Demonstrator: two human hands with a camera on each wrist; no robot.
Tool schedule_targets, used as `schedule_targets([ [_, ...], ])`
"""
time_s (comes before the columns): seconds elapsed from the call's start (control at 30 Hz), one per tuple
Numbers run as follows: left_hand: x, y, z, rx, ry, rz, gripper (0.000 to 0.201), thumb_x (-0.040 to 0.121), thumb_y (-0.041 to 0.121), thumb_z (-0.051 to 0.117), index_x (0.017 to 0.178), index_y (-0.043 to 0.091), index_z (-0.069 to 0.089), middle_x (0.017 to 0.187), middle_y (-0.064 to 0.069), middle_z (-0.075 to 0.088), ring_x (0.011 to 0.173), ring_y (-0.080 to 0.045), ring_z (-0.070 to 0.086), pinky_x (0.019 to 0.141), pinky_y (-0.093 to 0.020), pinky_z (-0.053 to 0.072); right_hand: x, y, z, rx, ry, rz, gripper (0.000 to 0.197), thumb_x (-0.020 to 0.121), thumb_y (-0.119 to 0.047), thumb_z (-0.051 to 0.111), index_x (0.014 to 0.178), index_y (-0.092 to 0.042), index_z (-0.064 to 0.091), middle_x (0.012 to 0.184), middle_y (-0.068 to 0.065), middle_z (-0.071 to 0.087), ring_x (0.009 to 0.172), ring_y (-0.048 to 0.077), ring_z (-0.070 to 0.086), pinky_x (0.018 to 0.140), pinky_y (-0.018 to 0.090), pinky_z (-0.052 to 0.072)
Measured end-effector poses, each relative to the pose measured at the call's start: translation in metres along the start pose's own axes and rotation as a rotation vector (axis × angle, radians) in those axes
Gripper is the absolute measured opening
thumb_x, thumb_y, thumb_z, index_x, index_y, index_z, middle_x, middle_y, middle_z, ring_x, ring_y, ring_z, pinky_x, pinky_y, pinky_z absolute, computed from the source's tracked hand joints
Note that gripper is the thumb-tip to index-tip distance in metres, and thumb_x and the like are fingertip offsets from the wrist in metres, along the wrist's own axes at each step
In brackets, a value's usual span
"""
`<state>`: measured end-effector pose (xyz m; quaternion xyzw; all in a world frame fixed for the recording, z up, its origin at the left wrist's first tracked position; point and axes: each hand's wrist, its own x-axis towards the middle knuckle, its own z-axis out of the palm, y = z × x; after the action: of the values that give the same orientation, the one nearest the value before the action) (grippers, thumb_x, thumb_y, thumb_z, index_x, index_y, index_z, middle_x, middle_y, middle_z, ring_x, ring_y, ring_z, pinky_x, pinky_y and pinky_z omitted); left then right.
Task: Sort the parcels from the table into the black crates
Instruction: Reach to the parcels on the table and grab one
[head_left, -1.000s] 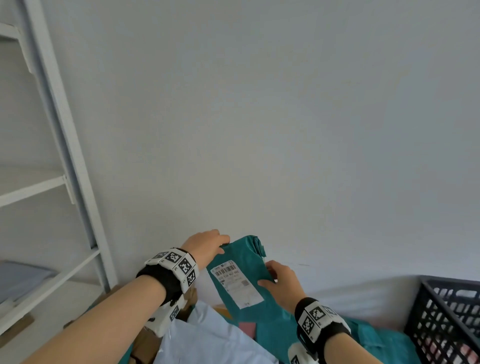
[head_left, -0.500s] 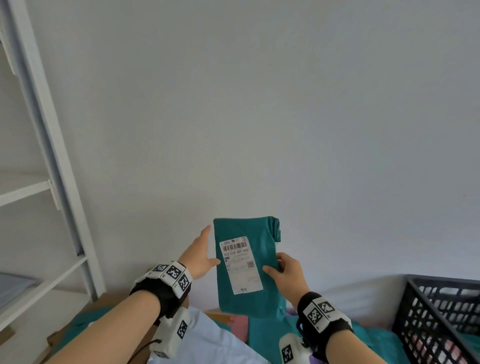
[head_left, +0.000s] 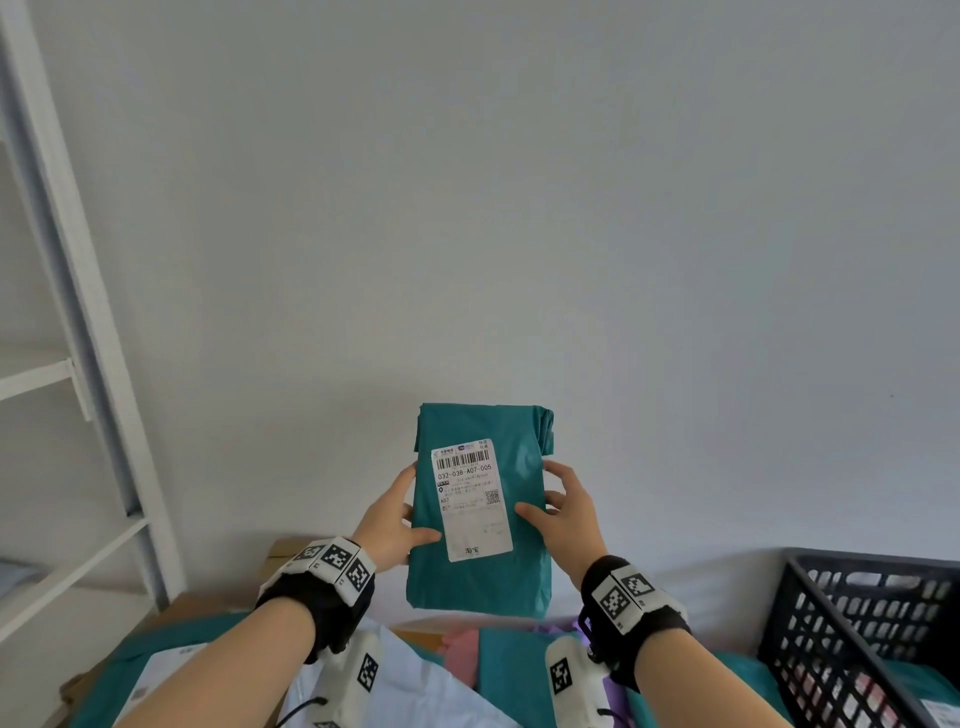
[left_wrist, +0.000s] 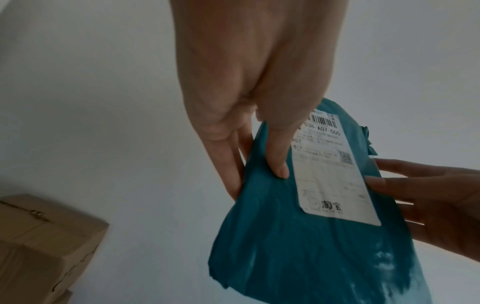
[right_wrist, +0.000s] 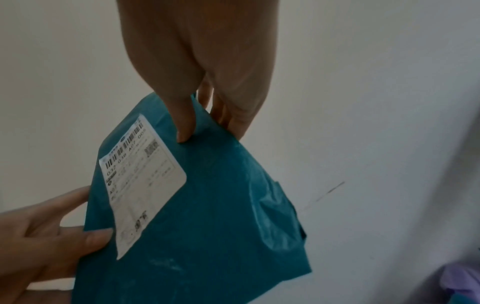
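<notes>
A teal parcel bag (head_left: 480, 582) with a white shipping label (head_left: 470, 501) stands upright in the air before the wall, label towards me. My left hand (head_left: 397, 519) pinches its left edge, thumb on the front and fingers behind; the left wrist view shows the same pinch on the parcel (left_wrist: 306, 242). My right hand (head_left: 563, 512) pinches the right edge, thumb on the front by the label, as the right wrist view shows on the parcel (right_wrist: 207, 216). A black crate (head_left: 852, 639) stands at the lower right.
More parcels lie on the table below: teal bags (head_left: 171, 654), a pale blue bag (head_left: 441, 696), pink (head_left: 462, 649) and purple ones. Cardboard boxes (left_wrist: 39, 242) sit at the left by the wall. A white shelf frame (head_left: 78, 312) rises on the left.
Both hands raised the teal parcel and turned it upright with the label facing me. My left hand shifted from the top edge to the left side. The view tilted slightly.
</notes>
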<state>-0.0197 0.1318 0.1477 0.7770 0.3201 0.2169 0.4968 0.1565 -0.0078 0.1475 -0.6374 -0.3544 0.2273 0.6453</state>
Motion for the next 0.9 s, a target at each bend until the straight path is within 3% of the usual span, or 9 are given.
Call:
schedule_targets([
  [0.13, 0.0, 0.002, 0.0, 0.013, 0.041, 0.048, 0.093, 0.081, -0.001, 0.069, 0.141, 0.049, 0.019, 0.105, -0.003, 0.06, 0.101, -0.028, 0.06, 0.078, -0.051, 0.056, 0.002, 0.0, 0.001, -0.122, -0.04, -0.024, 0.067, 0.082, 0.004, 0.065, 0.131, -0.032, 0.037, 0.106, 0.003, 0.061, 0.097, 0.018, 0.063, 0.083, 0.039, 0.057],
  [0.3, -0.002, 0.006, 0.001, 0.03, 0.064, 0.063, 0.094, 0.08, -0.001, 0.069, 0.133, 0.056, 0.017, 0.104, -0.006, 0.06, 0.099, -0.027, 0.06, 0.076, -0.052, 0.057, 0.001, -0.002, -0.002, -0.186, -0.04, -0.04, 0.071, 0.08, 0.003, 0.067, 0.135, -0.029, 0.035, 0.103, -0.004, 0.057, 0.098, 0.017, 0.061, 0.086, 0.04, 0.056],
  [0.53, -0.005, 0.012, 0.004, 0.014, 0.089, 0.068, 0.095, 0.08, -0.002, 0.069, 0.139, 0.053, 0.018, 0.103, -0.009, 0.061, 0.099, -0.028, 0.06, 0.077, -0.053, 0.056, 0.003, -0.005, -0.007, -0.201, -0.051, -0.059, 0.071, 0.081, 0.002, 0.067, 0.136, -0.029, 0.035, 0.102, -0.005, 0.056, 0.096, 0.016, 0.06, 0.084, 0.036, 0.056],
  [0.7, -0.01, 0.014, 0.008, 0.025, 0.11, 0.066, 0.095, 0.08, -0.001, 0.069, 0.142, 0.049, 0.018, 0.101, -0.004, 0.061, 0.098, -0.027, 0.061, 0.078, -0.049, 0.056, 0.002, -0.006, -0.011, -0.21, -0.058, -0.067, 0.071, 0.081, 0.001, 0.068, 0.136, -0.029, 0.035, 0.103, -0.004, 0.055, 0.091, 0.012, 0.06, 0.071, 0.023, 0.053],
  [0.9, -0.027, 0.008, 0.022, 0.073, 0.16, 0.031, 0.095, 0.08, 0.0, 0.07, 0.145, 0.046, 0.017, 0.098, 0.002, 0.059, 0.096, -0.023, 0.06, 0.079, -0.046, 0.056, -0.008, 0.006, -0.016, -0.218, -0.073, -0.038, 0.069, 0.082, 0.001, 0.067, 0.137, -0.028, 0.037, 0.108, -0.001, 0.057, 0.096, 0.017, 0.061, 0.074, 0.025, 0.055],
])
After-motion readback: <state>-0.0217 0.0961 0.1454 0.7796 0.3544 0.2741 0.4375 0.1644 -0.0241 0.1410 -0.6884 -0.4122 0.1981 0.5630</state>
